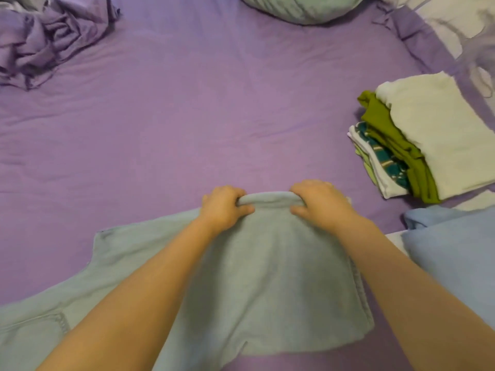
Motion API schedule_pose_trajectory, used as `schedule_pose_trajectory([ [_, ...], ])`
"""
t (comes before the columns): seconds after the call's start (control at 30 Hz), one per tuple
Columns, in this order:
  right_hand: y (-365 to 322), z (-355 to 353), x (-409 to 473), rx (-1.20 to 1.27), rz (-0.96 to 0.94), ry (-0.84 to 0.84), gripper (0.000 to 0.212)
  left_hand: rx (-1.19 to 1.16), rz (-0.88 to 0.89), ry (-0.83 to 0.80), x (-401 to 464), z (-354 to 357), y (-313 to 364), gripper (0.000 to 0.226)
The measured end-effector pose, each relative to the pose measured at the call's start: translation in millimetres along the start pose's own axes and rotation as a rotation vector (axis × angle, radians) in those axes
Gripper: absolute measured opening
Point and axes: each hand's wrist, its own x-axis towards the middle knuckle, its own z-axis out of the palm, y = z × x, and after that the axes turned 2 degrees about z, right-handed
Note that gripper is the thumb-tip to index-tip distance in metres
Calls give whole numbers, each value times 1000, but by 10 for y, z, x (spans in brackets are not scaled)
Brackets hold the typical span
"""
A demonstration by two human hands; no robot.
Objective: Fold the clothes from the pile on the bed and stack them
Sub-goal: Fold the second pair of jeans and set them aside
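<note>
Far left on the bed (187, 108), a crumpled purple heap (45, 41) lies loose, sheet or unfolded clothing, cannot tell which. Near left to centre: pale grey-green garment (254, 277) spread flat on the sheet, one part trailing off toward the near-left corner with a stitched seam showing. Left hand (223, 207) and right hand (320, 203) are side by side at its far edge, each grip closed on the rolled-over fold of cloth, fingers curled over the top and thumbs beneath. Fabric looks soft, limp and light, slightly fleecy; it drapes and bunches, holds no shape of its own, and should not slip from a pinch. Judged best held as now, at two points along one edge, so the edge stays straight as it is carried over; a single-point hold would let it sag and twist. The trailing left part will likely drag and need tucking in. Right, well apart: folded stack (417, 145), cream piece on top, olive green and teal-striped beneath. Near right: light blue cloth (455, 250), partly out of view.
</note>
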Motion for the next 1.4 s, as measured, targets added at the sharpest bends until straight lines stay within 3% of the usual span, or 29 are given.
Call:
schedule_pose_trajectory([
  [0.07, 67, 116, -64, 8, 65, 179, 50, 178, -72, 153, 37, 85, 6, 29],
  [0.13, 142, 270, -254, 131, 219, 146, 70, 308, -63, 205, 4, 208, 55, 43],
  [0.23, 206, 592, -700, 351, 455, 94, 82, 346, 44, 300, -204, 484, 228, 65],
  [0.37, 67, 814, -1158, 452, 558, 121, 86, 261, 158, 59, -659, 900, 473, 58],
  [0.43, 18, 825, -1265, 512, 598, 50, 84, 92, 136, -35, -835, 1003, 562, 55],
  [0.53, -35, 672, -1312, 672, 582, 88, 72, -331, -12, 0, -962, 926, 763, 48],
  [0.67, -412, 375, -1321, 813, 377, 124, 70, -1060, -328, -15, -990, 540, 995, 45],
  [0.73, -754, 313, -1338, 868, 256, 88, 69, -1173, -389, 3, -1007, 316, 951, 49],
  [0.83, -1288, 315, -1415, 1039, 12, -77, 65, -990, -394, 67, -1084, 72, 674, 62],
  [0.9, -1454, 404, -1504, 1042, -100, -178, 57, -725, -363, 103, -1159, -11, 453, 51],
  [0.93, -1451, 438, -1551, 1014, -99, -141, 52, -588, -369, 130, -1203, -44, 337, 45],
  [1.03, -1158, 582, -1624, 917, 173, 186, 39, -354, -375, 217, -1356, -148, -86, 45],
  [1.1, -864, 703, -1633, 763, 457, 270, 40, -271, -385, 255, -1452, -197, -370, 46],
  [1.17, -694, 799, -1655, 677, 674, 160, 52, -265, -397, 276, -1521, -161, -561, 52],
  [1.27, -723, 909, -1692, 636, 753, 42, 75, -150, -413, 309, -1587, 40, -526, 83],
  [1.33, -749, 960, -1673, 695, 792, 75, 83, 87, -305, 347, -1621, 202, -362, 83],
  [1.4, -711, 955, -1599, 830, 894, 52, 77, 198, -116, 289, -1637, 370, -176, 71],
])
